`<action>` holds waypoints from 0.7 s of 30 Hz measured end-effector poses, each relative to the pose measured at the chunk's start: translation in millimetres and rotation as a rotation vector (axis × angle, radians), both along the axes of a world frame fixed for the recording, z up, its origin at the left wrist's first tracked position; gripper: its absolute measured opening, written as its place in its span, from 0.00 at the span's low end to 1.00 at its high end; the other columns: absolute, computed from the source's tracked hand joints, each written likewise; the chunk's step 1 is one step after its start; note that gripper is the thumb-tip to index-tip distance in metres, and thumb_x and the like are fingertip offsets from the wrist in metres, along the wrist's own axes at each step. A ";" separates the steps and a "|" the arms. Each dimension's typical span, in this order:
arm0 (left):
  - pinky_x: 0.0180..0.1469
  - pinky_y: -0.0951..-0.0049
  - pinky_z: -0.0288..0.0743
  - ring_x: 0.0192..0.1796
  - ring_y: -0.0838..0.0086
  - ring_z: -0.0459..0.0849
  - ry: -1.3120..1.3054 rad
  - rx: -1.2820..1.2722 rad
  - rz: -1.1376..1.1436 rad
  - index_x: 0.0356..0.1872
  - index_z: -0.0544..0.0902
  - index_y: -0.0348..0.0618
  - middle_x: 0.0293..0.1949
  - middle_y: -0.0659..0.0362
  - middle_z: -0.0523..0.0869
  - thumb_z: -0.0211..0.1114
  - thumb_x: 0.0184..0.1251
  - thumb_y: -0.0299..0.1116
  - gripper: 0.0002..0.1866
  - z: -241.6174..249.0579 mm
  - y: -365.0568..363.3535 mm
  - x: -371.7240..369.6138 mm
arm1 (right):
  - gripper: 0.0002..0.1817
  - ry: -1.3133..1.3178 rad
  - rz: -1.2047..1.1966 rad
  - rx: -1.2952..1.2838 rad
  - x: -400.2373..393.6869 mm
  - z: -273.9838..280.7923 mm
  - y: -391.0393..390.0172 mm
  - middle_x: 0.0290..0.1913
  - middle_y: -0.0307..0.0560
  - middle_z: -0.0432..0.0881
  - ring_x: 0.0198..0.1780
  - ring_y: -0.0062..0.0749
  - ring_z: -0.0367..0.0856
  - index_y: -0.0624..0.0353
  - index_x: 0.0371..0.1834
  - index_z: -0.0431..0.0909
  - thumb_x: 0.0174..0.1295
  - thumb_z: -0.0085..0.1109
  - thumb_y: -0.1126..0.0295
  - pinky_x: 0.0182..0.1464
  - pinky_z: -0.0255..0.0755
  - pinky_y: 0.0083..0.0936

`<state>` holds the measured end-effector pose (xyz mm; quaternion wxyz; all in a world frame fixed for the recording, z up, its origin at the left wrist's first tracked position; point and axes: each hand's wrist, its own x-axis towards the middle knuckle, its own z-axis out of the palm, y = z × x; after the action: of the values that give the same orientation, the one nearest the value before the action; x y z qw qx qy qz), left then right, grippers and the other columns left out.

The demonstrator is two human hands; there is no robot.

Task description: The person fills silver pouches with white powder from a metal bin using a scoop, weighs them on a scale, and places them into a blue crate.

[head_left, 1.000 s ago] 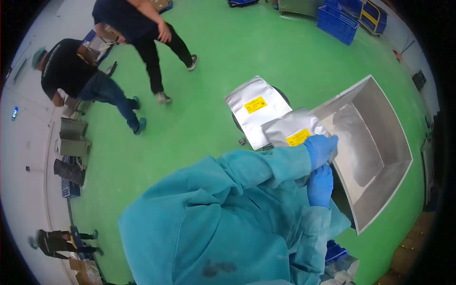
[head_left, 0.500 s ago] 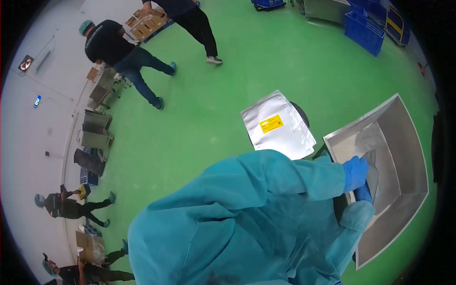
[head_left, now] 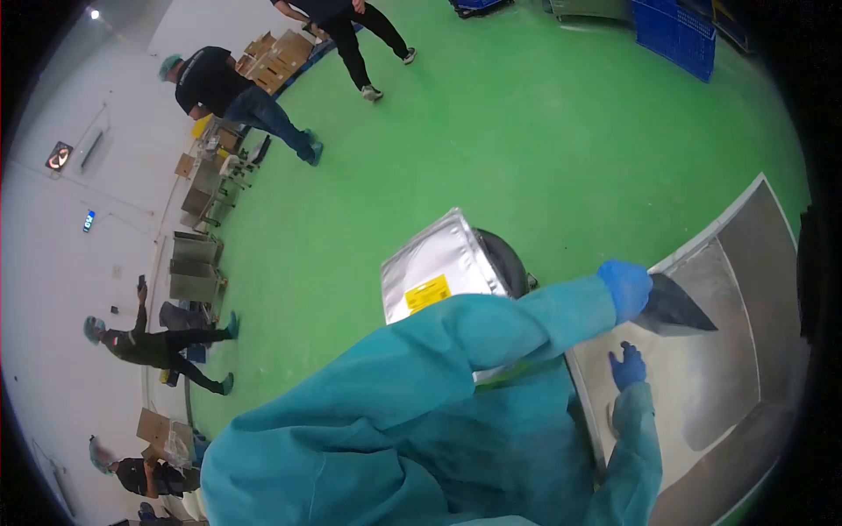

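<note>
My left hand [head_left: 624,289], in a blue glove, is closed round a grey metal scoop [head_left: 675,309] at the near edge of a large metal bin [head_left: 732,302]. The scoop's blade points right over the bin. Below it, my right hand [head_left: 629,368], also gloved in blue, is over the bin with its fingers apart and nothing in them. Pale material [head_left: 662,438] covers part of the bin's floor. Left of the bin, a silver bag [head_left: 434,254] with a yellow label rests on a dark round object [head_left: 504,261], partly behind my left sleeve.
Several people stand at the left and top, one [head_left: 215,83] beside metal tables [head_left: 203,184] and one [head_left: 162,346] with an arm raised. Cardboard boxes [head_left: 274,61] are at the upper left. A blue crate [head_left: 674,39] stands at the upper right.
My hands have moved apart; the scoop has come up and shows more clearly. My right hand is lower, with its fingers now visible. The bag appears farther left as the view has shifted.
</note>
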<state>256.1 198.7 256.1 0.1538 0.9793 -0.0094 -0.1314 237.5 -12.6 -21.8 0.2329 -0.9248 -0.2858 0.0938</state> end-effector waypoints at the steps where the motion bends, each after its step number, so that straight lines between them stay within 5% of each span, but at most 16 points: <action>1: 0.36 0.60 0.79 0.35 0.57 0.85 0.017 -0.019 0.012 0.34 0.85 0.45 0.32 0.52 0.85 0.57 0.55 0.35 0.10 -2.3 1.0 -3.7 | 0.19 -0.114 0.024 -0.012 -3.4 -44.6 16.4 0.41 0.55 0.81 0.42 0.45 0.79 0.65 0.41 0.77 0.60 0.57 0.57 0.45 0.72 0.38; 4: 0.37 0.59 0.79 0.36 0.58 0.85 0.038 -0.060 0.036 0.32 0.84 0.46 0.33 0.52 0.84 0.57 0.55 0.36 0.10 -14.0 -5.8 -6.9 | 0.21 0.355 0.121 -0.022 -11.6 -111.5 57.5 0.50 0.57 0.76 0.44 0.35 0.77 0.65 0.49 0.72 0.61 0.55 0.58 0.37 0.72 0.29; 9: 0.39 0.59 0.78 0.38 0.58 0.84 -0.138 -0.135 0.058 0.31 0.83 0.45 0.35 0.52 0.82 0.57 0.54 0.36 0.09 -33.9 -12.4 -16.4 | 0.16 0.399 0.053 -0.009 -3.4 -121.4 53.9 0.40 0.52 0.75 0.35 0.32 0.74 0.61 0.41 0.72 0.59 0.54 0.59 0.31 0.68 0.28; 11: 0.27 0.59 0.75 0.26 0.58 0.82 -0.313 -0.243 -0.015 0.24 0.82 0.46 0.27 0.53 0.84 0.60 0.52 0.37 0.07 -35.4 -10.4 -18.0 | 0.14 0.417 0.034 0.041 4.9 -113.8 53.3 0.37 0.51 0.75 0.32 0.31 0.73 0.60 0.37 0.72 0.58 0.54 0.60 0.28 0.67 0.28; 12: 0.39 0.59 0.77 0.37 0.56 0.82 -0.222 -0.383 -0.036 0.31 0.80 0.44 0.35 0.52 0.82 0.58 0.56 0.36 0.08 -32.4 -5.7 -11.6 | 0.13 0.430 0.021 0.062 10.3 -104.4 55.1 0.35 0.50 0.75 0.30 0.30 0.72 0.59 0.35 0.72 0.58 0.54 0.60 0.27 0.66 0.27; 15: 0.38 0.62 0.79 0.33 0.59 0.83 -0.448 -0.450 -0.115 0.34 0.85 0.39 0.30 0.52 0.85 0.63 0.58 0.36 0.11 -30.4 -10.9 -28.8 | 0.10 0.523 -0.060 0.153 15.7 -66.3 69.5 0.29 0.47 0.74 0.25 0.28 0.71 0.57 0.30 0.73 0.57 0.54 0.61 0.23 0.64 0.27; 16: 0.51 0.65 0.76 0.46 0.62 0.83 -0.103 -0.219 -0.156 0.47 0.81 0.39 0.43 0.53 0.85 0.61 0.60 0.32 0.15 13.6 -16.3 -30.8 | 0.10 0.563 -0.122 0.195 19.7 -54.9 67.5 0.28 0.46 0.74 0.23 0.28 0.70 0.56 0.28 0.73 0.56 0.54 0.61 0.22 0.64 0.27; 17: 0.50 0.63 0.77 0.48 0.61 0.82 -0.162 -0.485 -0.072 0.48 0.80 0.36 0.47 0.50 0.84 0.60 0.60 0.29 0.15 -20.9 -2.2 -38.6 | 0.10 0.618 -0.216 0.246 24.8 -41.3 55.3 0.26 0.45 0.74 0.22 0.27 0.69 0.55 0.26 0.73 0.56 0.53 0.61 0.21 0.63 0.26; 18: 0.54 0.62 0.75 0.52 0.59 0.81 0.119 -1.358 0.234 0.48 0.80 0.33 0.51 0.48 0.81 0.57 0.61 0.25 0.15 -25.6 3.0 -42.7 | 0.09 0.697 -0.339 0.328 30.6 -17.9 35.2 0.24 0.45 0.74 0.20 0.27 0.69 0.54 0.25 0.73 0.55 0.53 0.61 0.19 0.62 0.26; 19: 0.51 0.53 0.77 0.49 0.55 0.81 -0.007 -1.364 0.169 0.47 0.79 0.29 0.50 0.44 0.80 0.57 0.63 0.26 0.14 -27.4 4.3 -47.1 | 0.09 0.791 -0.495 0.442 32.6 -4.5 8.4 0.22 0.44 0.74 0.18 0.26 0.68 0.53 0.23 0.73 0.55 0.53 0.62 0.18 0.62 0.26; 20: 0.54 0.57 0.76 0.51 0.57 0.79 -0.041 -0.964 0.112 0.51 0.77 0.28 0.51 0.45 0.80 0.55 0.62 0.22 0.16 13.5 -19.0 -51.9 | 0.09 0.885 -0.666 0.592 30.4 26.2 -28.9 0.20 0.43 0.73 0.17 0.26 0.68 0.53 0.21 0.73 0.54 0.53 0.62 0.17 0.61 0.26; 21: 0.55 0.62 0.75 0.52 0.59 0.79 0.029 -0.942 0.019 0.53 0.76 0.28 0.52 0.45 0.79 0.55 0.61 0.19 0.18 38.0 -31.2 -51.0 | 0.10 0.961 -0.838 0.755 16.5 53.1 -71.3 0.18 0.42 0.73 0.15 0.25 0.67 0.52 0.19 0.73 0.54 0.53 0.62 0.16 0.60 0.25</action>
<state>205.1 167.6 294.1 0.5826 0.8011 -0.0569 -0.1251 254.1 -83.8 31.4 0.6507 -0.6705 0.2117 0.2868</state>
